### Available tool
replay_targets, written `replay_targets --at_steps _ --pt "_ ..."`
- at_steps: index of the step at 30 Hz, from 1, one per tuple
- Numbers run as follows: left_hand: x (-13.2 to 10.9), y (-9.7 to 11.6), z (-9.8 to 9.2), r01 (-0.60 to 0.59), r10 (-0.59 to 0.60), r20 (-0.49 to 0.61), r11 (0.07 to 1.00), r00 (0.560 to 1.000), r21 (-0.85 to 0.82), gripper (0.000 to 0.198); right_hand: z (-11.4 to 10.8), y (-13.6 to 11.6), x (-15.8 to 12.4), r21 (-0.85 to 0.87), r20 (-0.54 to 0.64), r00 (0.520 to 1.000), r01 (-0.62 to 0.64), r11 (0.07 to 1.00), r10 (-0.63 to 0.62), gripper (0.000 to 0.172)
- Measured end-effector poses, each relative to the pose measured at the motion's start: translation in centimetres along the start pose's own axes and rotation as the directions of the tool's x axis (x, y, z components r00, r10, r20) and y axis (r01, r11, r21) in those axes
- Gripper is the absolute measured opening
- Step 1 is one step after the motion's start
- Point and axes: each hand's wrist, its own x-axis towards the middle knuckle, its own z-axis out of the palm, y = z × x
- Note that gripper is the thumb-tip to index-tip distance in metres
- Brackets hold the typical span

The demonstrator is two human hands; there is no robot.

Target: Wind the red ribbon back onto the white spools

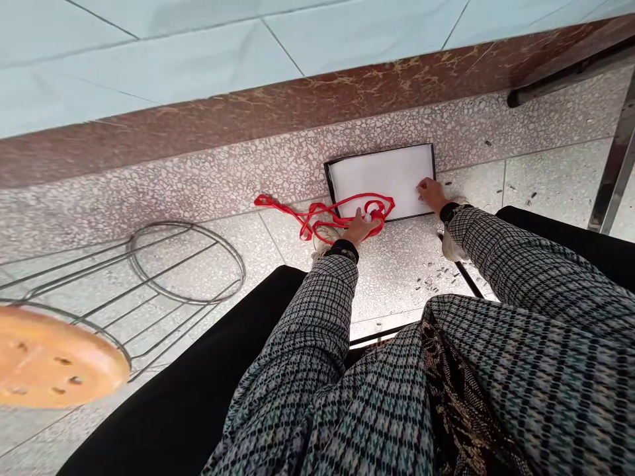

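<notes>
A flat white rectangular panel with a black border (381, 173) lies on the speckled floor near the wall. A long red ribbon (317, 210) runs in loose loops across its lower left corner and onto the floor. My left hand (361, 229) is closed around a bunch of the ribbon, and a small whitish piece (368, 217) shows by its fingers. Over the panel's right part is my right hand (430, 193), its fingers curled together in a pinch. Whatever they may hold is too small to make out.
To the left stands a wire-frame stool with an orange seat (59, 357). Small dark bits (434, 277) are scattered on the floor. A dark pipe (546, 82) and a metal leg (612, 178) are at the right. Behind runs a tiled wall (208, 63).
</notes>
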Motion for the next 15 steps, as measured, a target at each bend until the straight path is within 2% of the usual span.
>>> replay_targets --at_steps 3,6,10,15 --pt "-0.1 -0.2 0.2 0.062 -0.061 0.037 0.998 0.997 -0.019 0.112 -0.6 0.3 -0.4 -0.036 -0.018 0.999 -0.033 0.999 0.033 0.035" --pt "0.1 -0.4 0.1 0.074 -0.074 0.070 0.997 0.995 0.013 0.109 -1.0 0.3 -1.2 -0.190 0.027 1.000 -0.010 0.982 0.016 0.039" --pt "0.2 0.1 0.0 0.078 -0.082 0.064 0.995 0.995 0.061 0.106 -0.5 0.0 -2.6 -0.380 0.140 0.989 0.100 0.919 -0.050 0.045" --pt "-0.1 -0.4 0.3 0.046 -0.047 0.107 0.999 0.993 0.005 0.098 0.4 0.1 -3.8 -0.483 0.258 0.957 0.249 0.840 -0.135 0.044"
